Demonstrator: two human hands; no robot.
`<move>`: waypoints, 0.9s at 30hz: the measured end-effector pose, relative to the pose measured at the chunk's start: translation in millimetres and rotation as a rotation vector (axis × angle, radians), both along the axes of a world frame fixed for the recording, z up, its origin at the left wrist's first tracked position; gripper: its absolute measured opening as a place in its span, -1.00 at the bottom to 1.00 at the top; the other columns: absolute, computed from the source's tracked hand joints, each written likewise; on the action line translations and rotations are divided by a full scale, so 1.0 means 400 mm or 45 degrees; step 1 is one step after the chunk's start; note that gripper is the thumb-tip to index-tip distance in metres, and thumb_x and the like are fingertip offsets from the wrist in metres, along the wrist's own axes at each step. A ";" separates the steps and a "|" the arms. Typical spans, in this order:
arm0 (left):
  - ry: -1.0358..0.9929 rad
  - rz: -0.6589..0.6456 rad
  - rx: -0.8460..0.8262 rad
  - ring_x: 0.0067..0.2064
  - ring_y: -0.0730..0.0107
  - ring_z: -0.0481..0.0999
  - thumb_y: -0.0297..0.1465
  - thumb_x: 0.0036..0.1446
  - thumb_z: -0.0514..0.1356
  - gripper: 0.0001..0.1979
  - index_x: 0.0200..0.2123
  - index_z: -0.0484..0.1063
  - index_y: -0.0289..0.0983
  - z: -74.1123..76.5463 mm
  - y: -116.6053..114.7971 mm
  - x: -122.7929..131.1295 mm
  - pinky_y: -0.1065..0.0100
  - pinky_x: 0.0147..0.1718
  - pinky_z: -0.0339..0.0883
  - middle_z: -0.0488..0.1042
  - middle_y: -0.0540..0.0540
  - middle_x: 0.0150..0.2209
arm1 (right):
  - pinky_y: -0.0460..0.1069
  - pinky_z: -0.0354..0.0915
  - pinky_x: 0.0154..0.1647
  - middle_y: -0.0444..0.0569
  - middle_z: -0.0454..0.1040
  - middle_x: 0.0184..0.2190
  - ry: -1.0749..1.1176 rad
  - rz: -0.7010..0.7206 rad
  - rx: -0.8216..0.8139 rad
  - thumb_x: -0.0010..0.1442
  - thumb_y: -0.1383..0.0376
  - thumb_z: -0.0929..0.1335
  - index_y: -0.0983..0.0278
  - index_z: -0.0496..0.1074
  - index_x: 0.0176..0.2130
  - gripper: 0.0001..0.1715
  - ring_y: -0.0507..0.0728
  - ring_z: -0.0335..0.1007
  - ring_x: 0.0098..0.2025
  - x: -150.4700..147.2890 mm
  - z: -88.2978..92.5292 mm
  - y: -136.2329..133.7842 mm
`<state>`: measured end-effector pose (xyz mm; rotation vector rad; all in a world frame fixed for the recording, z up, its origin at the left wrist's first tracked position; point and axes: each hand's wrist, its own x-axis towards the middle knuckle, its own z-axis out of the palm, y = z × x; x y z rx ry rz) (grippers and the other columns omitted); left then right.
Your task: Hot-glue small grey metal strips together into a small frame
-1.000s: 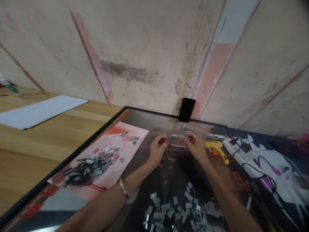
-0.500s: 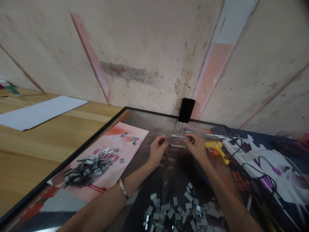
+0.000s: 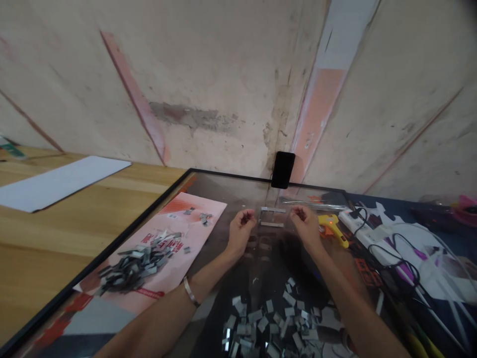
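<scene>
A small rectangular outline of thin metallic strips (image 3: pixel 272 224) lies on the dark glass tabletop between my hands, with strips along its top, left and bottom sides. My left hand (image 3: pixel 240 232) is just left of it, thumb and fingers curled together. On the other side, my right hand (image 3: pixel 306 227) is apart from the strips, its fingertips pinched. Whatever either hand may hold is too small to make out. Nearer to me lies a scatter of small grey rectangular pieces (image 3: pixel 276 325). Another heap of grey pieces (image 3: pixel 136 263) rests on a pink printed sheet (image 3: pixel 201 204).
A yellow glue gun (image 3: pixel 333 230) lies right of my right hand, near a white power strip (image 3: pixel 376 243) with cables. A black phone (image 3: pixel 283 170) leans against the wall behind. White paper (image 3: pixel 67 181) lies on the wooden table (image 3: pixel 48 248) at left.
My right hand has drawn back to the right, away from the right end of the strip outline. My left hand stays close to its left side. The view has shifted slightly.
</scene>
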<state>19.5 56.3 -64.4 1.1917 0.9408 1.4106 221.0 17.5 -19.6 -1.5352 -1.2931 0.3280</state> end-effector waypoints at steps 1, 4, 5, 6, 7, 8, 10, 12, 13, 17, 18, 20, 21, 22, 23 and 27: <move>0.010 -0.007 0.007 -0.26 0.42 0.41 -0.42 -0.01 0.20 -0.75 -0.20 0.45 -0.30 0.001 -0.001 0.000 0.39 -0.20 0.28 0.46 -0.05 -0.30 | 0.06 0.33 -0.22 -0.02 0.49 -0.35 0.026 -0.005 -0.013 0.08 0.24 0.30 0.28 0.45 -0.22 -0.74 0.14 0.40 -0.31 0.001 -0.007 -0.004; 0.097 -0.040 0.048 -0.22 0.38 0.44 -0.41 -0.01 0.23 -0.71 -0.15 0.45 -0.29 0.010 -0.005 -0.006 0.37 -0.18 0.29 0.48 -0.09 -0.24 | 0.07 0.33 -0.20 0.00 0.50 -0.33 -0.027 0.002 -0.008 0.11 0.23 0.29 0.28 0.45 -0.23 -0.75 0.15 0.40 -0.29 0.000 -0.011 -0.015; 0.138 -0.042 0.074 -0.20 0.36 0.44 -0.40 -0.01 0.25 -0.68 -0.13 0.45 -0.28 0.016 -0.006 -0.009 0.35 -0.17 0.30 0.48 -0.10 -0.21 | 0.08 0.32 -0.18 0.01 0.50 -0.31 -0.094 0.011 0.014 0.12 0.23 0.29 0.28 0.46 -0.22 -0.74 0.15 0.40 -0.27 -0.001 -0.004 -0.018; 0.183 -0.039 0.111 -0.17 0.33 0.45 -0.39 -0.01 0.26 -0.66 -0.10 0.45 -0.28 0.024 -0.006 -0.014 0.34 -0.16 0.30 0.48 -0.12 -0.18 | 0.09 0.31 -0.15 0.02 0.49 -0.27 -0.183 0.018 0.047 0.12 0.24 0.29 0.28 0.46 -0.19 -0.73 0.16 0.39 -0.24 -0.002 0.006 -0.020; 0.226 -0.032 0.158 -0.14 0.31 0.45 -0.37 -0.01 0.27 -0.64 -0.08 0.45 -0.26 0.032 -0.005 -0.019 0.33 -0.14 0.30 0.48 -0.14 -0.15 | 0.10 0.29 -0.11 0.04 0.48 -0.23 -0.290 0.028 0.082 0.13 0.24 0.29 0.28 0.46 -0.16 -0.71 0.17 0.38 -0.19 -0.003 0.020 -0.021; 0.269 -0.029 0.211 -0.11 0.29 0.44 -0.36 0.01 0.27 -0.64 -0.07 0.46 -0.25 0.041 -0.004 -0.025 0.31 -0.13 0.30 0.47 -0.15 -0.13 | 0.12 0.27 -0.06 0.05 0.47 -0.19 -0.400 0.040 0.117 0.14 0.25 0.29 0.27 0.46 -0.12 -0.69 0.18 0.36 -0.13 -0.004 0.035 -0.020; 0.354 -0.030 0.315 -0.10 0.26 0.44 -0.33 0.04 0.26 -0.65 -0.06 0.47 -0.24 0.058 0.002 -0.035 0.29 -0.12 0.30 0.46 -0.16 -0.12 | 0.14 0.22 -0.01 0.05 0.45 -0.13 -0.582 0.090 0.152 0.14 0.24 0.31 0.24 0.45 -0.07 -0.66 0.21 0.32 -0.05 -0.008 0.069 -0.013; 0.432 -0.046 0.382 -0.12 0.25 0.44 -0.30 0.07 0.24 -0.67 -0.07 0.48 -0.24 0.070 0.009 -0.043 0.28 -0.14 0.30 0.46 -0.16 -0.12 | 0.15 0.19 -0.01 0.04 0.43 -0.09 -0.730 0.168 0.118 0.16 0.22 0.32 0.20 0.45 -0.05 -0.65 0.22 0.29 -0.02 -0.017 0.096 0.000; 0.461 -0.060 0.396 -0.13 0.25 0.44 -0.29 0.08 0.23 -0.67 -0.08 0.49 -0.24 0.074 0.012 -0.045 0.29 -0.16 0.31 0.46 -0.17 -0.13 | 0.15 0.17 -0.01 0.03 0.43 -0.07 -0.796 0.205 0.084 0.16 0.20 0.32 0.18 0.45 -0.04 -0.65 0.22 0.28 0.00 -0.024 0.105 0.008; 0.468 -0.107 0.373 -0.15 0.27 0.45 -0.29 0.06 0.25 -0.67 -0.08 0.49 -0.25 0.078 0.020 -0.046 0.31 -0.18 0.31 0.47 -0.17 -0.13 | 0.13 0.12 -0.04 0.00 0.44 -0.07 -0.963 0.332 -0.043 0.16 0.14 0.34 0.14 0.43 -0.01 -0.62 0.21 0.27 0.01 -0.050 0.114 0.043; 0.446 -0.107 0.357 -0.15 0.27 0.45 -0.29 0.05 0.26 -0.67 -0.09 0.50 -0.26 0.077 0.021 -0.045 0.31 -0.18 0.31 0.47 -0.17 -0.13 | 0.12 0.11 -0.04 0.00 0.45 -0.08 -0.982 0.361 -0.067 0.16 0.14 0.34 0.14 0.43 -0.02 -0.62 0.21 0.28 0.00 -0.056 0.111 0.050; 0.406 -0.105 0.324 -0.15 0.28 0.45 -0.30 0.03 0.27 -0.67 -0.11 0.50 -0.27 0.075 0.021 -0.044 0.32 -0.19 0.31 0.48 -0.17 -0.14 | 0.11 0.09 -0.05 -0.02 0.46 -0.11 -1.003 0.397 -0.117 0.16 0.14 0.34 0.14 0.45 -0.06 -0.66 0.19 0.30 -0.02 -0.063 0.105 0.060; 0.395 -0.101 0.308 -0.15 0.28 0.45 -0.31 0.03 0.28 -0.68 -0.11 0.51 -0.27 0.074 0.021 -0.044 0.33 -0.18 0.31 0.48 -0.17 -0.14 | 0.10 0.08 -0.06 -0.02 0.47 -0.13 -1.003 0.402 -0.139 0.16 0.15 0.34 0.14 0.46 -0.08 -0.69 0.19 0.31 -0.03 -0.066 0.102 0.063; 0.395 -0.093 0.295 -0.15 0.29 0.45 -0.32 0.04 0.27 -0.69 -0.12 0.51 -0.28 0.073 0.020 -0.044 0.33 -0.18 0.30 0.48 -0.17 -0.14 | 0.10 0.07 -0.06 -0.03 0.48 -0.14 -0.997 0.403 -0.157 0.17 0.16 0.34 0.15 0.47 -0.10 -0.71 0.18 0.32 -0.04 -0.068 0.100 0.064; 0.400 -0.084 0.284 -0.14 0.29 0.45 -0.33 0.06 0.26 -0.70 -0.11 0.50 -0.28 0.071 0.020 -0.045 0.33 -0.17 0.30 0.48 -0.17 -0.14 | 0.09 0.07 -0.07 -0.04 0.48 -0.15 -0.985 0.410 -0.173 0.17 0.16 0.34 0.15 0.47 -0.12 -0.73 0.18 0.33 -0.05 -0.070 0.100 0.064; 0.423 -0.071 0.266 -0.13 0.31 0.45 -0.36 0.12 0.19 -0.72 -0.09 0.48 -0.28 0.065 0.019 -0.047 0.33 -0.14 0.31 0.48 -0.16 -0.13 | 0.06 0.05 -0.09 -0.05 0.49 -0.19 -0.905 0.462 -0.209 0.18 0.21 0.33 0.18 0.47 -0.16 -0.78 0.15 0.35 -0.10 -0.078 0.107 0.055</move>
